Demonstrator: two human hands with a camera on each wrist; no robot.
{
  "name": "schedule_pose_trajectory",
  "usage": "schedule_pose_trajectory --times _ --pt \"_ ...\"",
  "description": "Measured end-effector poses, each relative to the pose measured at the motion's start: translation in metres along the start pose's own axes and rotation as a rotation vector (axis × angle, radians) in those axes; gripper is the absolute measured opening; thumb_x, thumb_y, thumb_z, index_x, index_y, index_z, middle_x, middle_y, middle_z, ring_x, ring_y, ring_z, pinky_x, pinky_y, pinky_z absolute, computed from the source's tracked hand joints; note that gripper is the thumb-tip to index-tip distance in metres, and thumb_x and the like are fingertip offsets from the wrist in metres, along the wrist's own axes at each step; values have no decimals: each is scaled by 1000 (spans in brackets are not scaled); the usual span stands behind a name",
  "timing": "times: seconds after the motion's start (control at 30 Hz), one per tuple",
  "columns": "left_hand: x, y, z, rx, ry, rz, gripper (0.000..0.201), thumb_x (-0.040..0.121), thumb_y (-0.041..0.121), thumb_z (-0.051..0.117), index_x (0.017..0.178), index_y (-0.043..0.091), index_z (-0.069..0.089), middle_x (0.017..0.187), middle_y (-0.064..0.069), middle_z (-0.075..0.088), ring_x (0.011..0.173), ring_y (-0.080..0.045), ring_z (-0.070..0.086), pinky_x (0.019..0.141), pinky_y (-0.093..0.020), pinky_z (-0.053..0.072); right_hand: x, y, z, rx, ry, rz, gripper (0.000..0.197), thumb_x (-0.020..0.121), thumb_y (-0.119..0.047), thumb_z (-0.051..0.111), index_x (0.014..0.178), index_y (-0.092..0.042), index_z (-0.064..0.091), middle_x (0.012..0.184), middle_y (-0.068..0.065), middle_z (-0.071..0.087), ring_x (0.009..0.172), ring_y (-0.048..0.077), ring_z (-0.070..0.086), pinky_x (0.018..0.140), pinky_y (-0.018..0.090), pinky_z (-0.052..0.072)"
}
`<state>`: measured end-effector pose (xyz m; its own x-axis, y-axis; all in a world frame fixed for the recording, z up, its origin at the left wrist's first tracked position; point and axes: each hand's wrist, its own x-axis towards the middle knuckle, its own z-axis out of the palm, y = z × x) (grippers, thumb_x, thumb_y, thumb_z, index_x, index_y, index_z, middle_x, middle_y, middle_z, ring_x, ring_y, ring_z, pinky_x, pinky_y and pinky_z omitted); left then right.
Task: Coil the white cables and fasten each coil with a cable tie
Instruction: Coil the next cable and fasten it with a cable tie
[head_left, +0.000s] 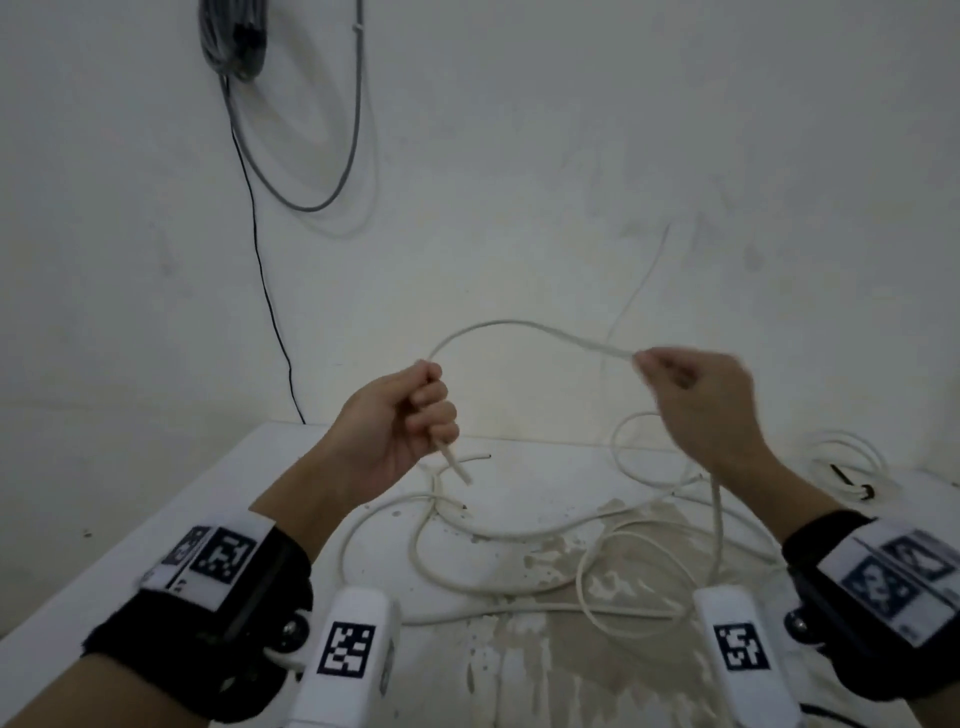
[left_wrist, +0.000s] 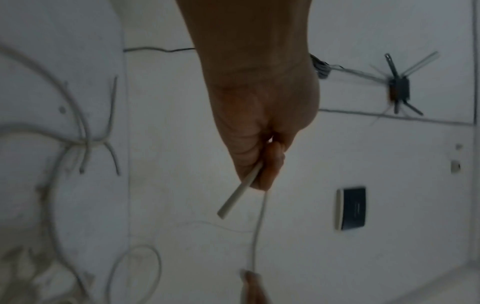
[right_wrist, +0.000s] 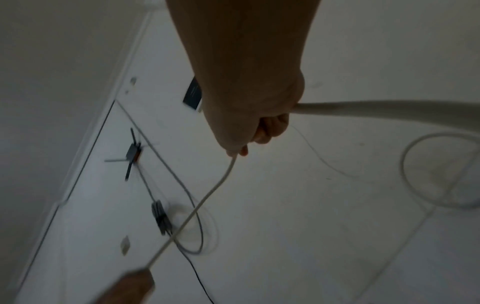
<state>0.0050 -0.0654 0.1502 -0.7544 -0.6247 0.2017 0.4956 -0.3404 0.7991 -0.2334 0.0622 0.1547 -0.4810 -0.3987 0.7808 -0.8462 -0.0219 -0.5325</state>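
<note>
Both hands hold one white cable (head_left: 511, 326) above the table. My left hand (head_left: 415, 415) grips it near its end, and the short cut end (head_left: 457, 465) pokes down out of the fist; the same end (left_wrist: 239, 195) shows in the left wrist view. My right hand (head_left: 680, 384) pinches the cable further along, so an arch spans between the hands. From the right hand (right_wrist: 249, 131) the cable (right_wrist: 207, 195) runs on toward the left hand. More white cables (head_left: 493, 545) lie tangled on the table (head_left: 218, 499).
A tied white coil with a dark tie (head_left: 852, 478) lies at the table's right edge. A grey cable bundle (head_left: 234, 41) hangs on the wall with a black wire (head_left: 260, 270) dropping behind the table. The tabletop is stained near the front.
</note>
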Motion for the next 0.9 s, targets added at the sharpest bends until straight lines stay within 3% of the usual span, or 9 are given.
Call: schedule_pose_trajectory --times 0.1,0.17,0.27,0.33,0.47,0.6,0.7,0.8,0.9 --pt "4 3 9 -330 0 100 31 99 22 31 72 13 43 52 7 32 37 -5 29 40 -16 34 -27 -4 14 -95 -352 -42 26 86 -33 65 91 -10 74 59 -8 64 52 -5 54 54 4 34" --pt "5 4 15 -427 9 151 33 100 22 29 71 14 41 50 7 33 38 -6 30 41 -17 37 -46 -11 22 -65 -530 -86 40 81 -50 63 99 -15 71 52 -11 55 50 -3 52 53 5 35" --pt "5 -3 23 -340 37 218 27 100 19 33 75 16 42 54 7 43 47 -6 46 57 -23 45 -63 -26 32 7 -582 -196 41 79 -52 65 98 -16 70 53 -6 56 51 6 51 56 10 37" --pt "3 -10 26 -216 35 250 20 98 13 37 80 18 45 70 4 61 71 -10 67 75 -29 47 -64 -34 37 35 -564 -307 31 82 -45 67 89 -15 72 51 -4 57 47 7 48 53 10 35" --pt "0 -17 29 -10 -23 273 21 97 -2 33 101 16 43 106 -1 70 108 -25 64 96 -39 47 -56 -47 40 -30 -620 -429 27 84 -45 63 83 -20 74 49 -5 55 45 9 47 53 24 41" --pt "-3 -19 33 189 -62 257 22 97 -5 34 108 12 41 107 -9 68 101 -30 67 87 -37 55 -50 -57 40 -119 -515 -525 41 77 -57 61 78 -17 70 42 -17 28 41 1 29 52 23 36" --pt "-5 -23 31 553 -100 261 27 97 -2 39 118 14 42 105 -10 67 89 -24 69 71 -29 56 -45 -59 37 -57 -444 -605 40 76 -51 56 64 -14 64 42 -11 38 39 7 31 44 20 35" --pt "-7 -27 30 794 -130 263 33 98 3 40 125 22 40 103 -9 67 76 -22 70 67 -29 56 -42 -60 33 -64 -553 -618 31 75 -43 64 65 -14 69 44 -4 53 40 8 33 44 22 40" --pt "-3 -33 28 1159 -119 364 37 99 12 42 131 29 39 82 1 67 66 -11 67 64 -23 55 -45 -63 34 -94 -607 -663 21 70 -31 70 60 -13 65 43 -3 54 38 10 31 39 22 38"
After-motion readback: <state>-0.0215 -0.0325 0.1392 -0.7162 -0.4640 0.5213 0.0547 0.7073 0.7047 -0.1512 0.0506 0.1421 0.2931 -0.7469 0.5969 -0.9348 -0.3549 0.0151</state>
